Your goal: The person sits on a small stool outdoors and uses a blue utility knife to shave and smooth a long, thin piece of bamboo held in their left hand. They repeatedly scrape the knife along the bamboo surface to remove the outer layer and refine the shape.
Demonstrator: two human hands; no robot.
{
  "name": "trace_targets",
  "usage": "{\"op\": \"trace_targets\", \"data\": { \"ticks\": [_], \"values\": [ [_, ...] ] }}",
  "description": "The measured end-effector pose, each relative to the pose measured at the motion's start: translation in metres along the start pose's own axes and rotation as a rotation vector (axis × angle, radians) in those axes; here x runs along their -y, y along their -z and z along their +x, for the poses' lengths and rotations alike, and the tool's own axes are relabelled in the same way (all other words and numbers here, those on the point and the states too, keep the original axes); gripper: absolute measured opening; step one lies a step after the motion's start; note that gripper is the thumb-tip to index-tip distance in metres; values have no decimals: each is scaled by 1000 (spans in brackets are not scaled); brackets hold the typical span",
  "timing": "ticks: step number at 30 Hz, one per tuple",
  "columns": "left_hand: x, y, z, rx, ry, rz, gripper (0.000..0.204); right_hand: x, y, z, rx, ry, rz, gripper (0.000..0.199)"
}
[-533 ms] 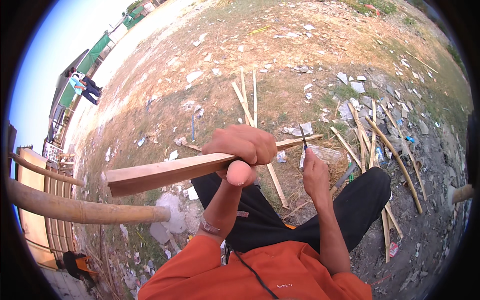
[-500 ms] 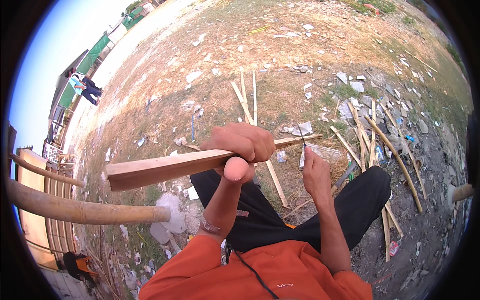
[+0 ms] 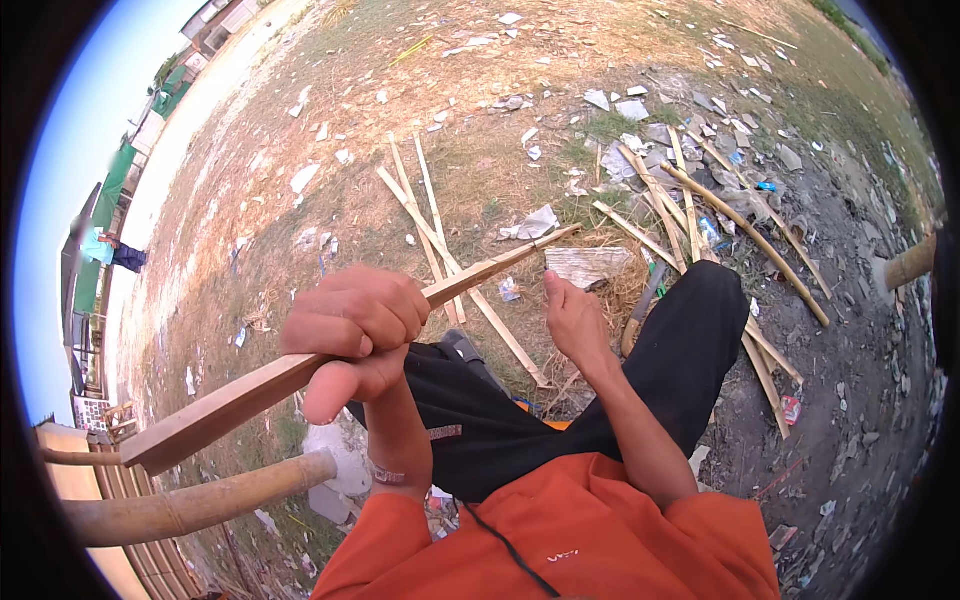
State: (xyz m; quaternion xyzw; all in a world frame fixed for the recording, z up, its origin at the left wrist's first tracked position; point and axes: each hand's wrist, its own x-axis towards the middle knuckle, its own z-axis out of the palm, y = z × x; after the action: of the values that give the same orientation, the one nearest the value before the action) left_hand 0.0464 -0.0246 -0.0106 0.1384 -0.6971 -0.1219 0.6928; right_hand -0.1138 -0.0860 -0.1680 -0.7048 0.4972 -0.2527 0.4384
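My left hand point(image 3: 350, 325) is wrapped round a long squared wooden stick point(image 3: 225, 395). Its thick, flat-cut end points to the lower left, and a narrower, darker-tipped end rises to the upper right. My right hand point(image 3: 578, 320) is closed just below that narrow end, apart from it, thumb uppermost. A small dark bit of the knife point(image 3: 548, 270) shows at the thumb; its blade can hardly be made out and the fist hides the handle. On the ground beside my right knee lies a long-bladed tool point(image 3: 655, 280), partly hidden by the leg.
Pale split strips point(image 3: 500, 325) lie crossed ahead of my legs. More strips and a round pole point(image 3: 755, 245) lie to the right among broken tiles and litter. Bamboo posts stand left point(image 3: 220, 495) and right point(image 3: 912, 262). A person point(image 3: 115, 250) is far off left.
The stick and my left hand have moved left and down in view, its narrow end now tilted higher. My right hand has shifted left; the knife blade, earlier against the stick, now barely shows.
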Motion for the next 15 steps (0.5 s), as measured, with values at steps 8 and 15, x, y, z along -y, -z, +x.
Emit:
{"op": "trace_targets", "data": {
  "ticks": [8, 15],
  "values": [
    [4, -4, 1, 17, -4, 22, 50, 11, 1, -3, -57, 89, 80, 43],
    [6, -4, 4, 45, -59, -101, 53, 20, 2, -18, -75, 117, -11, 45]
  ]
}}
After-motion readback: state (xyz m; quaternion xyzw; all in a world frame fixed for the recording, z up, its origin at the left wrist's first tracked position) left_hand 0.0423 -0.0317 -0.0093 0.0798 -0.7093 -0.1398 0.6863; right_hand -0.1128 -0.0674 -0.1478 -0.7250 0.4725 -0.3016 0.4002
